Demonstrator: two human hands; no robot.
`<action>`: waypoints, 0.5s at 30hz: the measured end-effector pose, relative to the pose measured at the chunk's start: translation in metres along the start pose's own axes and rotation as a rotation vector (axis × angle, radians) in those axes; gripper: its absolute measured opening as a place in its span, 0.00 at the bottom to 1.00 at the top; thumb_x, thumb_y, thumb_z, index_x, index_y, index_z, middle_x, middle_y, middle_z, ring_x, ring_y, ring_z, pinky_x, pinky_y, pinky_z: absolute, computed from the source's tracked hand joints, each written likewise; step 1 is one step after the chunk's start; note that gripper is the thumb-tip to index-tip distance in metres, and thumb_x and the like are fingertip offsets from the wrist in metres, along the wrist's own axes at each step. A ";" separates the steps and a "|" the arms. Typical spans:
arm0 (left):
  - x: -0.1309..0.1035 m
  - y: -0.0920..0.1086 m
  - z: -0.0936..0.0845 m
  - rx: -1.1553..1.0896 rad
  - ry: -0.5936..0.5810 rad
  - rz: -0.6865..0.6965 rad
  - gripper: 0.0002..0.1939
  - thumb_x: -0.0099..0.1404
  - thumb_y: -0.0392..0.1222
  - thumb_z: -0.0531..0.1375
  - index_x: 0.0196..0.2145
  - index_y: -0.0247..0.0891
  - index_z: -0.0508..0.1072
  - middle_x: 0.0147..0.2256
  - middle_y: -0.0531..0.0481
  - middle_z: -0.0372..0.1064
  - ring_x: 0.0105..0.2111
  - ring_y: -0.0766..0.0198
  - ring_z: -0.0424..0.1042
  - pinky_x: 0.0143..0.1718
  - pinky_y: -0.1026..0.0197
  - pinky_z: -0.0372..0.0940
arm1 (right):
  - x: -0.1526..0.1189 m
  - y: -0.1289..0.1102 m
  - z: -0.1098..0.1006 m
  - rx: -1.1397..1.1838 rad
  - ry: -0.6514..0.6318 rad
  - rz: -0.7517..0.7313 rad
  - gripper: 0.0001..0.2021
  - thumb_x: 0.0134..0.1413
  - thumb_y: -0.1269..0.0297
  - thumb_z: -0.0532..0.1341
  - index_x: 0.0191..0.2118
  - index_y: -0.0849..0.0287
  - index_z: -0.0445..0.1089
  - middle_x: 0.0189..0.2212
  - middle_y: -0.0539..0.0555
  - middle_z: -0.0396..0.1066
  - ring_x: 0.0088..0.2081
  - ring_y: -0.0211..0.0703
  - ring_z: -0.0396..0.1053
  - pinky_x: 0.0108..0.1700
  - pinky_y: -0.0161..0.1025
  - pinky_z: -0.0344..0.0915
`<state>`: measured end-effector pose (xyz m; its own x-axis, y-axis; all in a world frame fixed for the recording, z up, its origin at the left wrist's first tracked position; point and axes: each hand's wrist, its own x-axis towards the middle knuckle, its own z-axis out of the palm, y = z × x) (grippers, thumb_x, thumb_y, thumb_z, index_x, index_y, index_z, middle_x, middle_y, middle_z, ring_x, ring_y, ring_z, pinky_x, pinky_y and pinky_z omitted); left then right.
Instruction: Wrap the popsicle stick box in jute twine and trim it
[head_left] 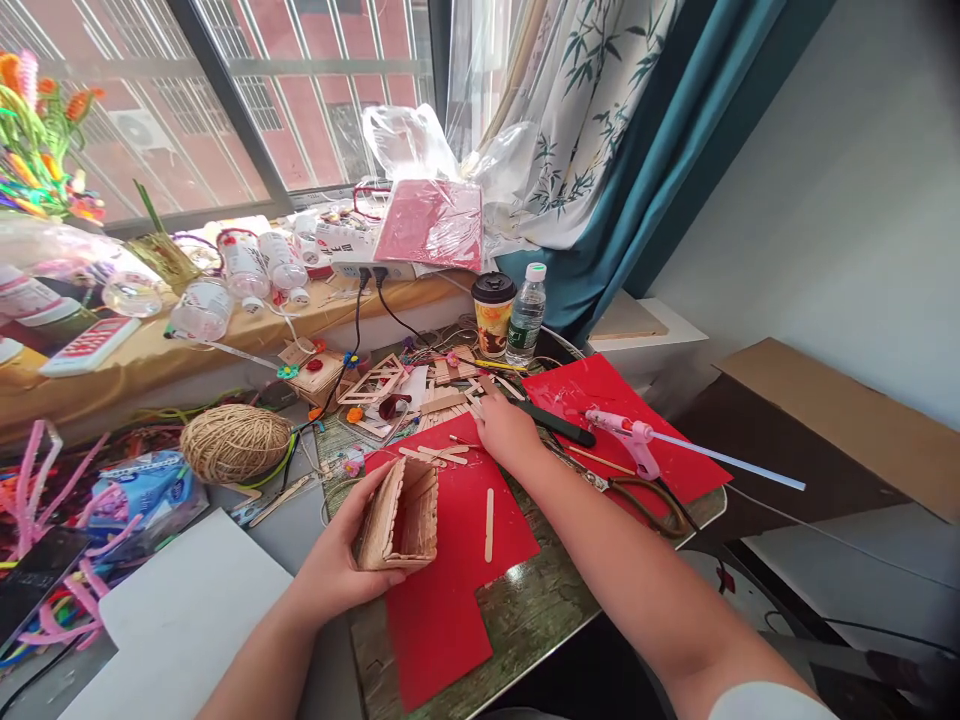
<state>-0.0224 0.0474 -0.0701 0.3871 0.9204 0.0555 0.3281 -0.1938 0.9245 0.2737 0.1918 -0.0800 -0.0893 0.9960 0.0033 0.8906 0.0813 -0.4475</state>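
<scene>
My left hand [339, 560] is wrapped round a small box of wooden craft sticks [401, 515], its open side tilted up towards me, above a red sheet [450, 620]. Stretched forward, my right hand [504, 428] has its fingers at a pile of craft sticks [450, 400]; whether they grip one is hidden. One loose stick [489, 525] lies on the red sheet, and several others cross each other just beyond the box.
On a second red sheet at the right rests a pink glue gun [630, 432], with scissors [652, 500] nearby. A lidded cup [493, 315] and a water bottle [526, 318] stand at the back. A twine ball [236, 443] lies left, below the cluttered sill.
</scene>
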 end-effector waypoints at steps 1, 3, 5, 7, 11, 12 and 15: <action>0.001 -0.002 0.001 0.002 0.016 0.005 0.58 0.59 0.64 0.73 0.76 0.48 0.49 0.73 0.34 0.55 0.71 0.34 0.60 0.72 0.34 0.57 | 0.001 0.000 0.002 -0.008 -0.003 -0.002 0.10 0.69 0.68 0.60 0.52 0.60 0.74 0.58 0.67 0.72 0.55 0.58 0.75 0.51 0.46 0.70; 0.002 -0.003 0.004 0.007 0.037 0.007 0.57 0.59 0.64 0.72 0.76 0.48 0.50 0.73 0.35 0.55 0.71 0.35 0.61 0.72 0.35 0.58 | 0.005 -0.001 0.004 -0.011 -0.011 -0.005 0.09 0.70 0.67 0.61 0.51 0.61 0.75 0.58 0.66 0.73 0.54 0.55 0.75 0.52 0.46 0.71; 0.001 -0.002 0.006 0.015 0.052 0.006 0.57 0.59 0.63 0.73 0.76 0.49 0.50 0.73 0.36 0.55 0.71 0.36 0.62 0.71 0.36 0.59 | 0.010 -0.001 0.004 -0.002 -0.017 0.000 0.11 0.71 0.61 0.63 0.52 0.61 0.74 0.57 0.62 0.74 0.52 0.52 0.75 0.53 0.48 0.73; 0.000 -0.002 0.007 0.013 0.059 0.011 0.57 0.58 0.63 0.74 0.76 0.49 0.51 0.73 0.36 0.55 0.71 0.36 0.62 0.70 0.37 0.62 | 0.014 -0.001 0.003 0.012 -0.016 0.005 0.14 0.71 0.58 0.65 0.54 0.60 0.74 0.54 0.58 0.75 0.50 0.49 0.76 0.53 0.50 0.74; -0.004 0.000 0.005 -0.082 0.074 0.020 0.61 0.54 0.67 0.75 0.75 0.48 0.52 0.73 0.34 0.57 0.70 0.34 0.63 0.68 0.38 0.65 | 0.007 0.000 0.001 0.054 0.035 -0.036 0.08 0.70 0.66 0.62 0.49 0.60 0.77 0.49 0.58 0.77 0.45 0.44 0.76 0.50 0.40 0.70; -0.005 0.000 0.004 -0.096 0.077 0.022 0.61 0.54 0.68 0.74 0.75 0.48 0.52 0.72 0.34 0.57 0.70 0.34 0.63 0.67 0.38 0.65 | 0.001 0.001 -0.001 0.066 0.060 -0.058 0.09 0.71 0.67 0.61 0.49 0.60 0.78 0.49 0.59 0.77 0.45 0.44 0.76 0.50 0.39 0.69; -0.005 0.001 0.001 -0.067 0.075 0.034 0.62 0.53 0.71 0.73 0.75 0.47 0.53 0.72 0.34 0.57 0.69 0.34 0.64 0.67 0.38 0.65 | -0.018 0.007 -0.005 0.095 0.149 -0.120 0.13 0.72 0.67 0.57 0.52 0.59 0.79 0.49 0.60 0.77 0.50 0.48 0.73 0.56 0.41 0.66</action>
<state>-0.0232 0.0417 -0.0697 0.3303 0.9371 0.1130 0.2567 -0.2044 0.9446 0.2834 0.1745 -0.0786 -0.1190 0.9743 0.1911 0.8309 0.2031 -0.5181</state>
